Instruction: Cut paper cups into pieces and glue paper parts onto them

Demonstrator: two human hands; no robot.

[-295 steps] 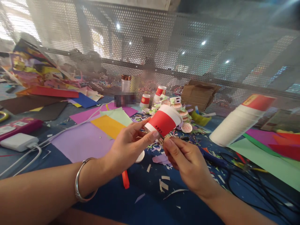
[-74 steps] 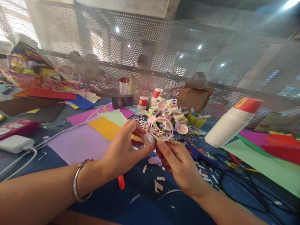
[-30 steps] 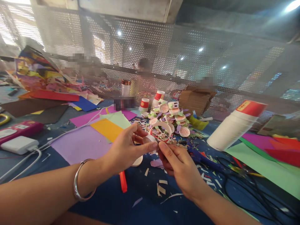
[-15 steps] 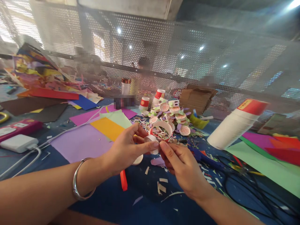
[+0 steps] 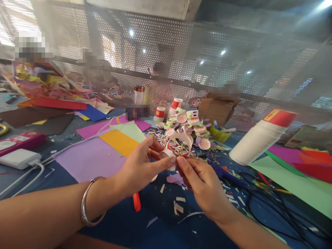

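Pinched between both hands is a paper-cup ring [image 5: 183, 137], a curved strip, white inside and red outside, with a smaller white curl [image 5: 166, 153] at its left end. My left hand [image 5: 147, 160] is closed, thumb pressing on the white curl. My right hand [image 5: 198, 174] grips the lower edge with thumb and fingers, its thumb tip almost meeting the left one. Fingers hide part of where the strip ends meet. Just beyond stands a heap of cut paper-cup pieces [image 5: 193, 121] with round printed bottoms. A purple paper scrap [image 5: 175, 178] lies beneath the hands.
Coloured paper sheets [image 5: 90, 155] spread on the left, near a power strip [image 5: 20, 141] and a white charger [image 5: 20, 158]. To the right lean stacked paper cups [image 5: 261, 138], above black cables [image 5: 269, 207] and a blue-handled tool [image 5: 228, 176]. A cardboard box [image 5: 216, 109] stands behind.
Both hands keep their grip on the paper-cup ring, with hardly any movement. The ring has shifted very slightly to the right.
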